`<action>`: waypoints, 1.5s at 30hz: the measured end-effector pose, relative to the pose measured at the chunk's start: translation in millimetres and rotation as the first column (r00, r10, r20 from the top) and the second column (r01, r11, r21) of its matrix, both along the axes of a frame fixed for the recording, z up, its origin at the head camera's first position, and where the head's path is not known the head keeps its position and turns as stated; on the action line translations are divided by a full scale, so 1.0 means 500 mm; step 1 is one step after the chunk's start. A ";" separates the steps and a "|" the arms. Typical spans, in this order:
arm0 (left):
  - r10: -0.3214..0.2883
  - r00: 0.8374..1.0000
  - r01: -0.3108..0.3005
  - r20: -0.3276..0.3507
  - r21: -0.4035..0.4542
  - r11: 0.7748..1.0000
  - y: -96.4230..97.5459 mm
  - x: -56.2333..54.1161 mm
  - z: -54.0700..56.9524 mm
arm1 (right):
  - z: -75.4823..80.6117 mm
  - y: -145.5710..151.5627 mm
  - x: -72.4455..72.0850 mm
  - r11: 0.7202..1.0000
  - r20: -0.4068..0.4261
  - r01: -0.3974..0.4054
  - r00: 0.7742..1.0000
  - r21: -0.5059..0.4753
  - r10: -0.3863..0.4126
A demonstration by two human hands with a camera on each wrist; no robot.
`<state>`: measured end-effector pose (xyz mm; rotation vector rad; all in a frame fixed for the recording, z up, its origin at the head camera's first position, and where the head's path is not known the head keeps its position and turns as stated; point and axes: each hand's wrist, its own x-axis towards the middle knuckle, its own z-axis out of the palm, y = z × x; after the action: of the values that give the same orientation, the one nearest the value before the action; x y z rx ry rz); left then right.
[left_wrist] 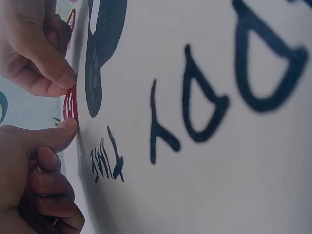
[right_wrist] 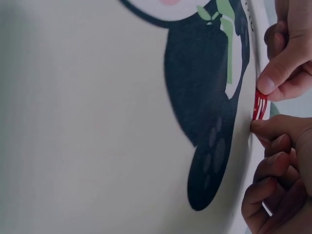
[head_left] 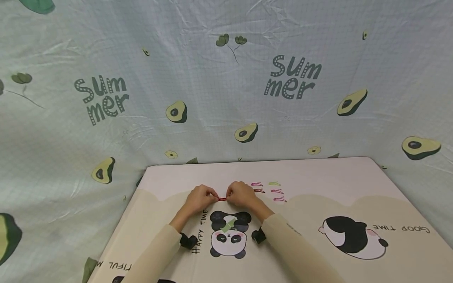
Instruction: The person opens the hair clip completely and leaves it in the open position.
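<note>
A small red snap hair clip [head_left: 221, 199] is stretched between my two hands, low over the tabletop. My left hand [head_left: 201, 199] pinches its left end between thumb and index finger, and my right hand [head_left: 241, 194] pinches its right end the same way. Both wrist views show the middle of the red clip [left_wrist: 71, 103] between the thumb tips, its ends covered by the fingers. Beyond my right hand lie several more hair clips, Y-shaped: a pink one [head_left: 256, 184], a dark red one [head_left: 259, 191] close to the knuckles, a green one [head_left: 274, 183] and others in pink [head_left: 277, 191].
The table [head_left: 301, 251] wears a beige and pale pink cover with printed pandas [head_left: 228, 239] and lettering. Behind it hangs a pale curtain [head_left: 212, 70] with avocado prints. Black devices [head_left: 188, 241] sit at both wrists.
</note>
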<state>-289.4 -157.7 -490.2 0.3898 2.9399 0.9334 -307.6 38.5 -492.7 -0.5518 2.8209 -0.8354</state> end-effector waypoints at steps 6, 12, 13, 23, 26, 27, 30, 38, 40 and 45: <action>-0.016 0.999 0.016 0.042 -0.014 1.000 0.004 -0.001 0.001 | -0.002 0.005 0.002 1.000 -0.019 -0.013 1.000 0.008 0.013; -0.036 0.999 0.036 0.025 -0.003 0.999 0.008 0.007 0.009 | -0.002 0.014 0.008 1.000 -0.042 -0.006 0.999 -0.008 0.006; -0.038 0.999 0.038 0.022 0.003 0.999 0.008 0.008 0.011 | -0.001 0.016 0.010 1.000 -0.044 -0.004 0.999 -0.015 0.004; -0.088 0.996 0.087 0.004 0.146 0.985 0.022 0.014 0.022 | 0.021 0.060 0.032 0.991 -0.020 -0.025 1.000 -0.129 0.023; -0.109 0.994 0.102 0.021 0.217 0.971 0.032 0.021 0.027 | 0.028 0.079 0.039 0.988 -0.017 -0.022 1.000 -0.155 0.020; -0.120 0.993 0.112 0.020 0.239 0.964 0.036 0.023 0.029 | 0.030 0.086 0.042 0.986 -0.017 -0.021 1.000 -0.165 0.018; -0.151 0.988 0.139 0.016 0.298 0.944 0.051 0.032 0.040 | 0.040 0.108 0.052 0.978 -0.022 -0.022 1.000 -0.206 0.018; -0.196 0.981 0.172 0.004 0.460 0.871 0.097 0.054 0.058 | 0.071 0.170 0.085 0.943 -0.016 -0.060 0.998 -0.326 0.058; -0.202 0.979 0.170 0.009 0.505 0.847 0.109 0.061 0.063 | 0.082 0.184 0.095 0.933 0.004 -0.053 0.998 -0.356 0.058; -0.235 0.972 0.192 -0.004 0.589 0.785 0.139 0.077 0.066 | 0.096 0.220 0.118 0.897 0.054 -0.015 0.998 -0.442 0.043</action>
<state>-251.1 -88.1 -457.1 0.6722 2.4018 1.7640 -248.7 148.5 -444.5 -0.6066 2.5568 -1.4749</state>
